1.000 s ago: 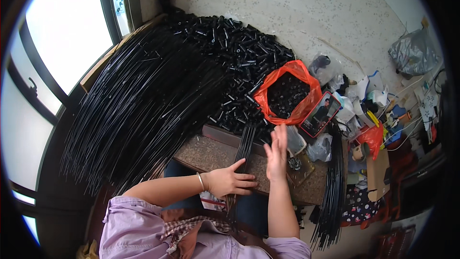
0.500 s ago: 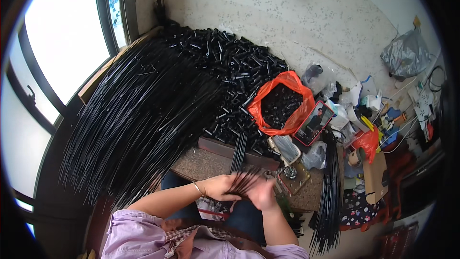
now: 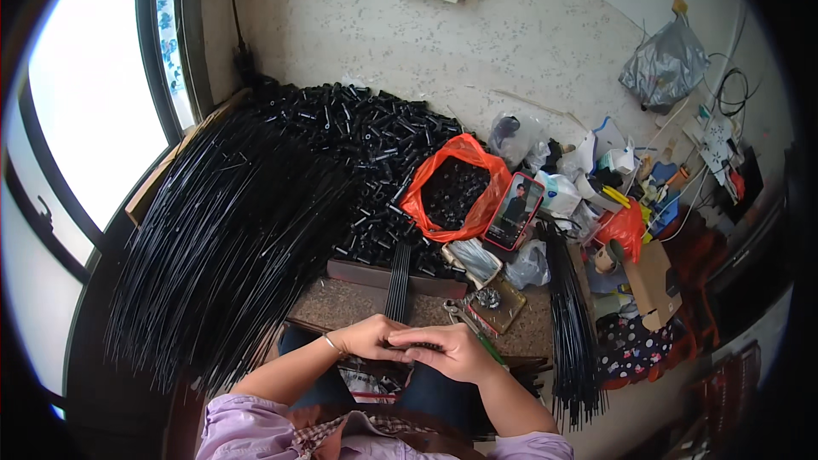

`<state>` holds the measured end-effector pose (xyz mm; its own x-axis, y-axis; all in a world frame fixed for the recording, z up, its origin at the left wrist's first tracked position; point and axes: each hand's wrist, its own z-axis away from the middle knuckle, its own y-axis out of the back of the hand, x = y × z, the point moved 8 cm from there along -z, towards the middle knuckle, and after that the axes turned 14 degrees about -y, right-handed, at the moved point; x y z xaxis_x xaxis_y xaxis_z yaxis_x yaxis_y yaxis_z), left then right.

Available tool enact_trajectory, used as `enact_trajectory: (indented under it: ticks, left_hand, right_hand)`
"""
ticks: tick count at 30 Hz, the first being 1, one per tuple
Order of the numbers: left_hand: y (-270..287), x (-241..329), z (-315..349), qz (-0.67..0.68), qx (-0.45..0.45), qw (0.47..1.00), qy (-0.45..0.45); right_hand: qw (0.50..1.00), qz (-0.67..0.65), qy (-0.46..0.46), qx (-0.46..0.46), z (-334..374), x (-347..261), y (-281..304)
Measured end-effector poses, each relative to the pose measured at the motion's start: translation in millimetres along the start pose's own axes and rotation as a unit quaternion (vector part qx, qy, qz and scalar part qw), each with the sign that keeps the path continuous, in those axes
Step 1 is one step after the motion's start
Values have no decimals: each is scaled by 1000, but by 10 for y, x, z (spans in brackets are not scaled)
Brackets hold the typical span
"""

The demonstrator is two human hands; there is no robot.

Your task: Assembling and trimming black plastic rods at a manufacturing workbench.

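A small bundle of thin black rods (image 3: 398, 283) runs from the table edge toward me, its near end covered by my hands. My left hand (image 3: 368, 338), with a bangle at the wrist, is closed around that near end. Over its fingertips lies my right hand (image 3: 450, 353), fingers together and bent down; dark rod ends show between the two hands. How far the right fingers wrap round them is hidden. Beyond, the bundle rests across a long dark reddish-brown box edge (image 3: 366, 275), with short black tubes (image 3: 366, 128) heaped behind it.
A large sheaf of black rods (image 3: 221, 247) spreads on the left, another bundle (image 3: 573, 332) hangs at right. Nearby are an orange-red bag (image 3: 417, 196) of small black parts, a propped phone (image 3: 515, 211), a clear bag (image 3: 527, 266), pliers (image 3: 464, 319) and a cardboard box (image 3: 652, 285).
The view has shifted. My right hand, blurred and apart beside the fanned rod ends before, has come down over my left fingertips. The rod ends are now mostly covered.
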<state>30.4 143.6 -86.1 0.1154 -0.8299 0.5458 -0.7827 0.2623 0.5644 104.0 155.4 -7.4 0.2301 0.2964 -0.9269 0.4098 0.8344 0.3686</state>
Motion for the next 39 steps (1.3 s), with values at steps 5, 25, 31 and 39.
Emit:
enact_trajectory:
  ticks: [5, 25, 31, 39]
  left_hand:
    - [589, 614, -579, 158, 118, 980, 2]
    - [769, 390, -539, 125, 174, 969, 125]
    - [839, 416, -591, 79, 200, 973, 86]
    - [735, 525, -543, 52, 204, 976, 60]
  right_hand:
    - [958, -255, 125, -49, -257, -95, 295]
    - [898, 171, 74, 398, -242, 557, 1239]
    - [859, 277, 184, 389, 335, -551, 470]
    - [829, 338, 182, 407, 483, -630, 276]
